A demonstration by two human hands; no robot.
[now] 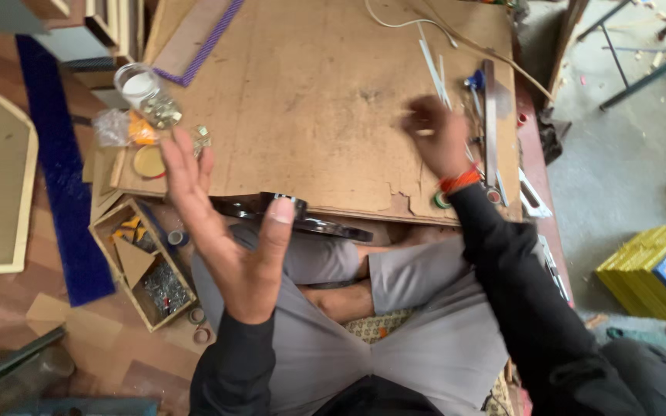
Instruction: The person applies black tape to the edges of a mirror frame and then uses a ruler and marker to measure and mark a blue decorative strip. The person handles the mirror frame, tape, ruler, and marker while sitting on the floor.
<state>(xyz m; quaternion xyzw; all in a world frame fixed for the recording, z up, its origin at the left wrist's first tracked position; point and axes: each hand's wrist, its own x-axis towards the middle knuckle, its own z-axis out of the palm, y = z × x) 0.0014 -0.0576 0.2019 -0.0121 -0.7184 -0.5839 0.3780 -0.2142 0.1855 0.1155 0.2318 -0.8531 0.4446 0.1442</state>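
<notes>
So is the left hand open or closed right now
Open. The left hand is raised with palm showing, fingers spread and thumb out, holding nothing, above the wooden compartment box beside the brown board.

Left hand (229, 231) spread, right hand (435, 135) curled

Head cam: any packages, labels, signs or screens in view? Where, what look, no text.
Clear plastic bag: left edge of the brown board, crumpled, orange bits inside.
Clear round jar: just above the bag, whitish contents.
Open wooden box: floor beside the left hand, compartments of small hardware.
Stack of yellow frames: far right, topped by a colourful picture.
No screens or signs.
</notes>
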